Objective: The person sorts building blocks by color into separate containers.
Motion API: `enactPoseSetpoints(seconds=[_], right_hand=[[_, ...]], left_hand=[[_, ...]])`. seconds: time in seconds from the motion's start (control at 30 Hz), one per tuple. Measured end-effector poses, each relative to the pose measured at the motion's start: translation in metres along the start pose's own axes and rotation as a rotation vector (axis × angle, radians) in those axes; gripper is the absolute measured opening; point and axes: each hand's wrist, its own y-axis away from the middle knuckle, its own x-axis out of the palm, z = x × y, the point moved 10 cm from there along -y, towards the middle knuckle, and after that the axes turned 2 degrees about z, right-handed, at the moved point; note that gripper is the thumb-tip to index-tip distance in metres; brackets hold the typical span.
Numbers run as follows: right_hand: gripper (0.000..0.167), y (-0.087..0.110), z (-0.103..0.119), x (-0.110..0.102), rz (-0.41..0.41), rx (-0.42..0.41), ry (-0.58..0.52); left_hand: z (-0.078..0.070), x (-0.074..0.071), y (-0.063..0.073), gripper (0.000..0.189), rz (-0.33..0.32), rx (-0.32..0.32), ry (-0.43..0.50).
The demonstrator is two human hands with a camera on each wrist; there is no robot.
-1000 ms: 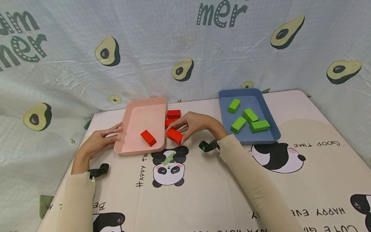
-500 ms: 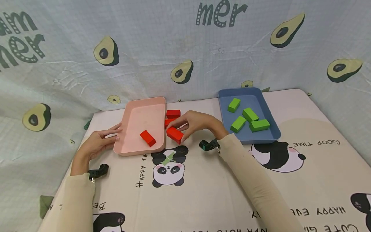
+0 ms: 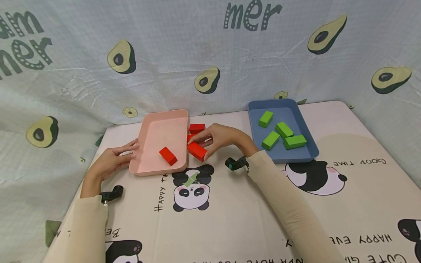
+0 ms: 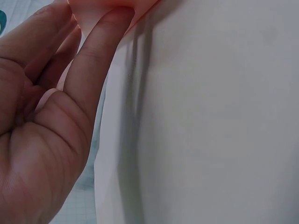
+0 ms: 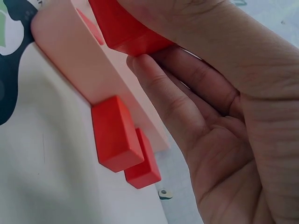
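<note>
At near left, the left hand (image 3: 112,162) is resting its thumb and loosely extended fingers against the pink tray (image 3: 164,128) along its left side; a light, even touch is probably working best, since a hard push could be sliding the tray rightward. Inside, a loose red block (image 3: 168,156) is lying toward the near right. Beside the tray's right wall, the right hand (image 3: 218,140) is pinching the held red block (image 3: 197,151) narrowly between thumb and fingertips, seemingly above the counter (image 3: 236,204); whether it is touching the rim, I cannot tell. Good handling is likely calling for a firm pinch, the block clearing the rim, and knuckles avoiding the two spare red blocks (image 5: 116,133) lying just beyond, beside the same wall. Farther right, the blue tray (image 3: 283,110) is holding four green blocks (image 3: 270,140). As for writing, the counter's cover is showing, upside down at near right, "HAPPY EVE" (image 3: 360,240), interrupted by the sleeve (image 3: 292,208); then a sideways "HAPPY TIM" (image 3: 159,199), running up to the pink tray, and an inverted "GOOD TIME" (image 3: 359,162). On the far curtain (image 3: 181,44), "mer" (image 3: 253,15) is appearing; no brand is showing.
</note>
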Motion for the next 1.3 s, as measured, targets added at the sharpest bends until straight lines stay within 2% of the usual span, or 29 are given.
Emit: enactPoseSetpoints(seconds=[0.43,0.73,1.1,1.3], right_hand=[[0.068,-0.005,0.008,0.001,-0.015,-0.047,0.036],[0.067,-0.010,0.011,0.002,-0.016,-0.047,0.036],[0.066,-0.013,0.014,0.003,-0.013,-0.089,-0.008],[0.066,-0.014,0.015,0.002,-0.018,-0.083,-0.014]], left_hand=[[0.002,-0.002,-0.001,0.058,0.001,-0.016,-0.023],[0.002,-0.002,-0.001,0.059,-0.003,-0.012,-0.041],[0.002,-0.003,0.000,0.056,-0.013,-0.016,-0.008],[0.002,-0.001,0.000,0.053,0.002,-0.004,0.025]])
